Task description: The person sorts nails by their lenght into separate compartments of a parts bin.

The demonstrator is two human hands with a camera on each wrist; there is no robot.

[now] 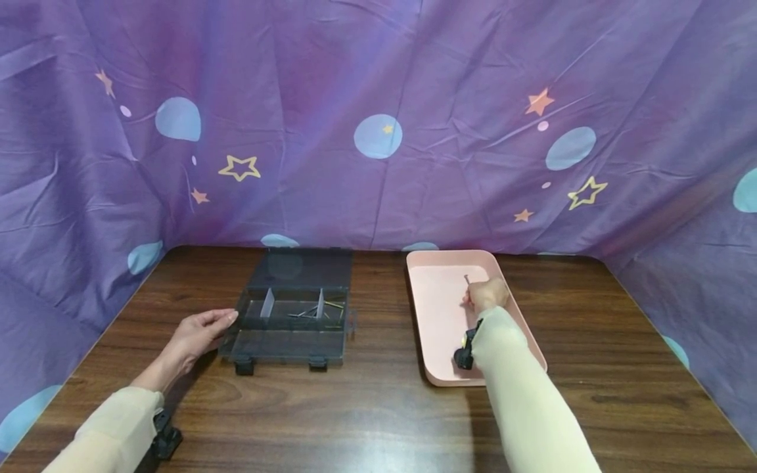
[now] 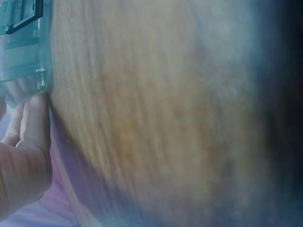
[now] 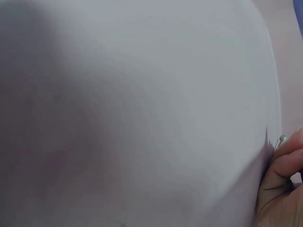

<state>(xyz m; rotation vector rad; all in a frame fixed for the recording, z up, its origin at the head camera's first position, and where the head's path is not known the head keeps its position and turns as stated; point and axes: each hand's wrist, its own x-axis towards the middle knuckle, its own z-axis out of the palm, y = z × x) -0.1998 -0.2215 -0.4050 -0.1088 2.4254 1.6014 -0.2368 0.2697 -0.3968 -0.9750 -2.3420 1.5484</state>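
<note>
A smoky clear organizer box (image 1: pixel 292 315) lies open on the wooden table, its lid flat behind it. Several thin metal nails (image 1: pixel 313 311) lie in its middle compartments. My left hand (image 1: pixel 207 326) rests with straight fingers against the box's left edge. The left wrist view shows those fingers (image 2: pixel 33 123) touching the box corner (image 2: pixel 23 52). My right hand (image 1: pixel 481 295) is inside the pink tray (image 1: pixel 437 322) and pinches a small nail (image 1: pixel 466 280) that sticks up from its fingertips. In the right wrist view the nail head (image 3: pixel 282 139) shows above the curled fingers (image 3: pixel 281 184), over the tray floor (image 3: pixel 142 118).
A purple cloth with stars and dots (image 1: pixel 378 131) hangs behind and around the table. Bare dark wood (image 1: pixel 378 407) lies between the box, the tray and the front edge. The table's right part (image 1: pixel 603 341) holds nothing in view.
</note>
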